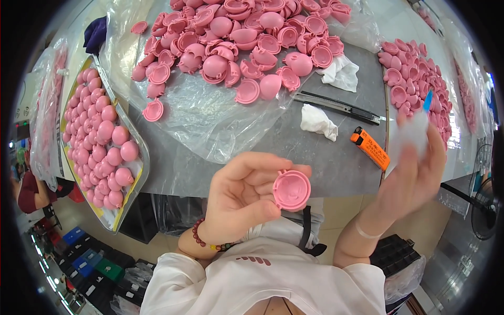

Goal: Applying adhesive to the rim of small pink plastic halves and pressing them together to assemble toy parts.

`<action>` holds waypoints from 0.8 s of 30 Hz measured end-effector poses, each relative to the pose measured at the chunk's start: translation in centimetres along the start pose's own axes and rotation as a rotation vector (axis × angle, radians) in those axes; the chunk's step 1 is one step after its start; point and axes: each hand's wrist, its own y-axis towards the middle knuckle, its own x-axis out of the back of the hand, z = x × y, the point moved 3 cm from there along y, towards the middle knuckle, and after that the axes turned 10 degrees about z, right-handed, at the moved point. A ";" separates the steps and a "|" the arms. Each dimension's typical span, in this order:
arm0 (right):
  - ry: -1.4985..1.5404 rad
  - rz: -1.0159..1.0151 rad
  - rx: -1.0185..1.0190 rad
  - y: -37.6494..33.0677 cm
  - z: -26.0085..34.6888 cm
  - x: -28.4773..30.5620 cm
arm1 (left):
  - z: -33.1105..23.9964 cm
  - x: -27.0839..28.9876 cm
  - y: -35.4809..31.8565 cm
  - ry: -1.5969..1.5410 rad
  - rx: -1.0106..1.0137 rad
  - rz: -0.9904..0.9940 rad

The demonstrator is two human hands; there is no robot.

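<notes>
Between the fingertips and thumb of my left hand (239, 194) is a round, hollow pink plastic half-shell (292, 190), its open side facing up. It is over the table's front edge. My right hand (404, 181), smeared by motion, is raised at the right with its fingers around a whitish, bottle-like thing with a blue tip (427, 101); the blur hides its exact form. Close to that hand lies an orange lighter (370, 148) with a black end. A large heap of pink shell pieces (215, 68) lies on clear plastic sheeting (210, 131) beyond my left hand.
At the left, a metal tray (147, 155) holds many round pink pieces (100, 131). More small pink parts (415, 79) are piled at the far right. A black-and-silver utility knife (341, 107) lies between two crumpled white tissues (317, 122). Dark bins (97, 262) stand below left.
</notes>
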 end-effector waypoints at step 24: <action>-0.795 0.307 0.017 3.8 -3.6 2.9 | 0.4 -0.6 -0.1 0.130 0.043 -0.150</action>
